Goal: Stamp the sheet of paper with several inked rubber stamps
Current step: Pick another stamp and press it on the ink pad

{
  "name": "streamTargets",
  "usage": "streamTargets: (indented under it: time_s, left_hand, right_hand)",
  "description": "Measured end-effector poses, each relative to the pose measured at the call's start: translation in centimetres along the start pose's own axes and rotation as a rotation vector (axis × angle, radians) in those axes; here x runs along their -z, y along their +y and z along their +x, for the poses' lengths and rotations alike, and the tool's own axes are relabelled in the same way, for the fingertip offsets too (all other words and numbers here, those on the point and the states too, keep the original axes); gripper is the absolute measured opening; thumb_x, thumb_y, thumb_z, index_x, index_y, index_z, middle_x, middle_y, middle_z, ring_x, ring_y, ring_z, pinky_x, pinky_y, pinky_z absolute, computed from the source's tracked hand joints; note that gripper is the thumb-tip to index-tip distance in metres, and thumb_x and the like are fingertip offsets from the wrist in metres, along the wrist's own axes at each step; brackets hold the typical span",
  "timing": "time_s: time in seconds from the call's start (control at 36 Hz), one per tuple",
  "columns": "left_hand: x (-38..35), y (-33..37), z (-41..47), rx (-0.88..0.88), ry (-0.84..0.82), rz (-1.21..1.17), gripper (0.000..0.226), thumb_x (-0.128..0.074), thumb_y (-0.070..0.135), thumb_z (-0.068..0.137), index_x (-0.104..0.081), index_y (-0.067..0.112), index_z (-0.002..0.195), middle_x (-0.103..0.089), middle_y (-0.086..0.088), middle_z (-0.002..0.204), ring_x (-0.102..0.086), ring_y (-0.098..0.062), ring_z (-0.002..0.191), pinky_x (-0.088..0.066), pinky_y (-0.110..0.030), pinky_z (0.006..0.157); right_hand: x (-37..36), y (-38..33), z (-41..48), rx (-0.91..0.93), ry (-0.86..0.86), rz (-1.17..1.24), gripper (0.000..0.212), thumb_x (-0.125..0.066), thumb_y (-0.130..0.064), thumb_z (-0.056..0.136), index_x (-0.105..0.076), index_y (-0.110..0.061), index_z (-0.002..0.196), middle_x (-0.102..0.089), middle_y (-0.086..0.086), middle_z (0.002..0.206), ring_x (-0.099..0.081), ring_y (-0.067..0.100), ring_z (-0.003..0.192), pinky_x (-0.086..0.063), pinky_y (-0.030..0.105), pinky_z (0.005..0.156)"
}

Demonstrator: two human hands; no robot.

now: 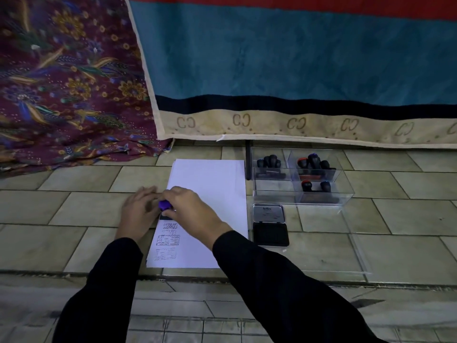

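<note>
A white sheet of paper [212, 194] lies on the tiled floor with three black stamp prints [168, 241] down its near left side. My right hand [190, 211] grips a rubber stamp with a purple knob [164, 204] and holds it down on the paper's left edge, just beyond the prints. My left hand [139, 211] lies beside it with its fingers against the stamp and the paper's edge. An open black ink pad [270, 233] with its silver lid raised sits right of the paper.
A clear plastic box [321, 194] with compartments of several black-handled stamps stands behind the ink pad. Its clear lid [356, 256] lies flat to the right. Patterned maroon cloth [61, 95] and a blue hanging textile [272, 58] bound the far side.
</note>
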State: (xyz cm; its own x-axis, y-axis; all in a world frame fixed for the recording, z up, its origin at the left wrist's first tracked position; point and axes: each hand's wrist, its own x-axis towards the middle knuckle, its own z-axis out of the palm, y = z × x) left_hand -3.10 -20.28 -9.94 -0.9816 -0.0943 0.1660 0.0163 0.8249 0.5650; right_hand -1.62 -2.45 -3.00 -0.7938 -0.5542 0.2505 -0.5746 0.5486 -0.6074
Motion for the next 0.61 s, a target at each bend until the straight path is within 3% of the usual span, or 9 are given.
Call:
streamTargets:
  time_s: [0.28, 0.36, 0.44, 0.56, 0.61]
  left_hand:
    - [-0.2, 0.1, -0.3, -0.028, 0.038, -0.006, 0.039, -0.069, -0.007, 0.077, -0.072, 0.010, 0.112, -0.059, -0.015, 0.134, -0.045, -0.038, 0.132, -0.031, -0.053, 0.108]
    - [-0.3, -0.1, -0.3, -0.036, 0.047, 0.007, 0.038, -0.069, -0.007, 0.077, -0.072, 0.010, 0.111, -0.060, -0.014, 0.133, -0.047, -0.038, 0.131, -0.032, -0.054, 0.107]
    - [-0.5, -0.5, -0.1, -0.049, 0.052, -0.001, 0.027, -0.066, 0.002, 0.086, -0.071, 0.010, 0.111, -0.060, -0.012, 0.133, -0.048, -0.033, 0.131, -0.032, -0.051, 0.109]
    - [0.0, 0.4, -0.6, 0.156, 0.131, -0.533, 0.019, -0.061, 0.019, 0.094, -0.068, 0.022, 0.112, -0.063, -0.001, 0.128, -0.054, -0.016, 0.125, -0.038, -0.034, 0.109]
    - [0.2, 1.1, -0.9, 0.197, 0.169, -0.613, 0.019, -0.059, 0.023, 0.096, -0.065, 0.026, 0.113, -0.064, 0.003, 0.127, -0.056, -0.011, 0.123, -0.040, -0.031, 0.108]
  right_hand:
    - [-1.1, 0.0, -0.6, -0.007, -0.028, -0.008, 0.027, -0.059, -0.001, 0.087, -0.058, -0.002, 0.113, -0.056, 0.015, 0.106, -0.053, 0.029, 0.099, -0.044, 0.032, 0.078]
    - [-1.1, 0.0, -0.6, 0.006, -0.002, -0.006, 0.029, -0.059, -0.002, 0.087, -0.058, -0.004, 0.116, -0.057, 0.015, 0.108, -0.052, 0.028, 0.101, -0.041, 0.029, 0.079]
    - [-0.2, 0.2, -0.8, -0.018, 0.070, 0.061, 0.029, -0.060, -0.008, 0.088, -0.058, -0.007, 0.117, -0.058, 0.014, 0.107, -0.054, 0.028, 0.099, -0.045, 0.033, 0.083]
    - [2.8, 1.4, -2.0, -0.098, 0.310, 0.185, 0.023, -0.066, -0.008, 0.084, -0.063, -0.005, 0.107, -0.062, 0.012, 0.100, -0.063, 0.025, 0.086, -0.051, 0.032, 0.083]
    - [4.8, 2.4, -3.4, -0.132, 0.422, 0.229, 0.023, -0.067, -0.006, 0.082, -0.065, -0.006, 0.105, -0.064, 0.009, 0.100, -0.065, 0.020, 0.083, -0.053, 0.026, 0.082]
